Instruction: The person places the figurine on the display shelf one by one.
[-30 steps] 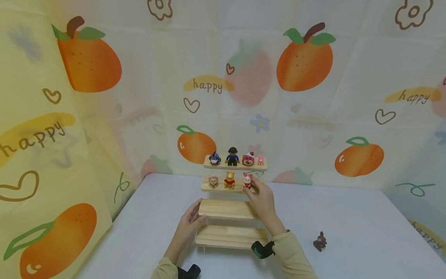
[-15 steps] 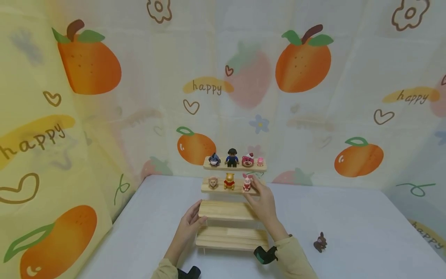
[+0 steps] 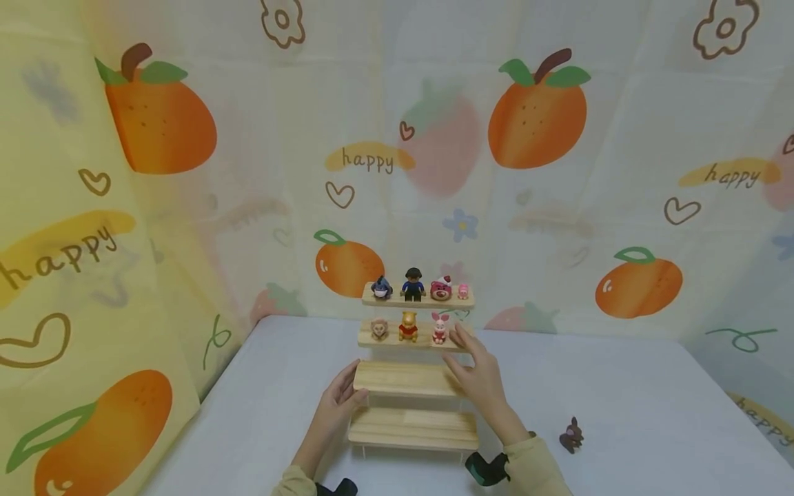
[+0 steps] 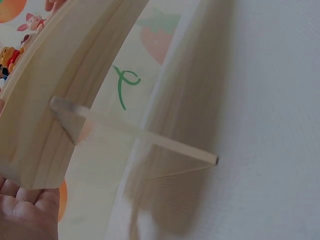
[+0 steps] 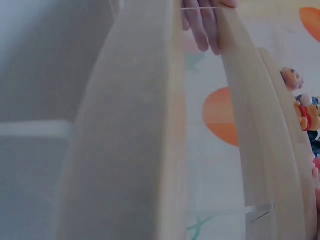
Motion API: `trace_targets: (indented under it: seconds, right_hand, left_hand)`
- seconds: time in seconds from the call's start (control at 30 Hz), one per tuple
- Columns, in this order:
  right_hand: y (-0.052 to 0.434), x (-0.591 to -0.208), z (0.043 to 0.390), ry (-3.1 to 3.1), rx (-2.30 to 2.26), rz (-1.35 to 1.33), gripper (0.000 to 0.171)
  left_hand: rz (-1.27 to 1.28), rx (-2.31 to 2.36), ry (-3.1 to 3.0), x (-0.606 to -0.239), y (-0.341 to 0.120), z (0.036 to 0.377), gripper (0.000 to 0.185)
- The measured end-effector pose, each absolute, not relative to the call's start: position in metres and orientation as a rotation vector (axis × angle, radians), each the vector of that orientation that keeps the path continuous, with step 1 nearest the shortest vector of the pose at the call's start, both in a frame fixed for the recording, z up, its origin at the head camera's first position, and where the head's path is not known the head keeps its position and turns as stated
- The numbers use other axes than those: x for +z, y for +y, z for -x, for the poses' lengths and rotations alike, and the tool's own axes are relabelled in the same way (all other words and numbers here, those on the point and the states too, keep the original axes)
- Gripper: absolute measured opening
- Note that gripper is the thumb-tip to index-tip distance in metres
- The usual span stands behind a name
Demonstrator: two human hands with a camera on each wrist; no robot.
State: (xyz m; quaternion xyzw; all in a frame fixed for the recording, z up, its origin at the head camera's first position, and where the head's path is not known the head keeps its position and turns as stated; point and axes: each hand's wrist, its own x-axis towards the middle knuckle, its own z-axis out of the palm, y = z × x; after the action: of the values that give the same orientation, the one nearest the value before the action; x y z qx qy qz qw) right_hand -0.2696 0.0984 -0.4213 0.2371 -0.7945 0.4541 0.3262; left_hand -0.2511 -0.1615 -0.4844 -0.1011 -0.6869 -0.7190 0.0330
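A four-tier wooden shelf [image 3: 403, 377] stands on the table against the back wall. Its top tier carries several small figures, among them a dark-haired one [image 3: 413, 284]. On the second tier stand a lion head [image 3: 380, 329], a yellow bear [image 3: 407, 326] and a pink piglet [image 3: 440, 328]. My left hand [image 3: 340, 399] grips the left end of the third tier, thumb on top; the left wrist view has its palm [image 4: 25, 210] under the board [image 4: 55, 100]. My right hand [image 3: 476, 368] is open just right of the piglet, fingers near the second tier's right end, holding nothing.
A small brown rabbit figure [image 3: 571, 435] lies on the white table [image 3: 620, 399] to the right of the shelf. Fruit-print cloth walls [image 3: 540, 117] close in the back and left side. The right wrist view looks along the boards [image 5: 135, 140].
My right hand let go of the pink piglet and drew back a little down and right. The piglet now stands alone on the second tier. The left hand stayed put.
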Motion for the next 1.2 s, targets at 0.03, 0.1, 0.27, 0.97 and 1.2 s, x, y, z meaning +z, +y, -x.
trace_targets:
  seconds: [0.03, 0.1, 0.27, 0.97, 1.2]
  right_hand:
    - [0.100, -0.422, 0.268, -2.080, 1.214, -0.624, 0.055]
    - [0.102, -0.421, 0.265, -2.088, 1.252, -0.613, 0.053]
    - [0.109, -0.418, 0.257, -2.119, 1.401, -0.537, 0.047]
    - [0.165, -0.426, 0.236, -1.793, 1.777, -0.684, 0.032]
    - [0.185, -0.428, 0.224, -1.927, 1.731, -0.520, 0.031]
  left_hand:
    - [0.308, -2.213, -2.115, -0.485, -0.161, 0.251, 0.065]
    - [0.307, -2.206, -2.116, -0.485, -0.161, 0.250, 0.065]
    - [0.312, -2.185, -2.110, -0.485, -0.159, 0.248, 0.064]
    - [0.298, -2.167, -2.122, -0.484, -0.160, 0.250, 0.064]
    - [0.342, -2.154, -2.108, -0.485, -0.160, 0.250, 0.063]
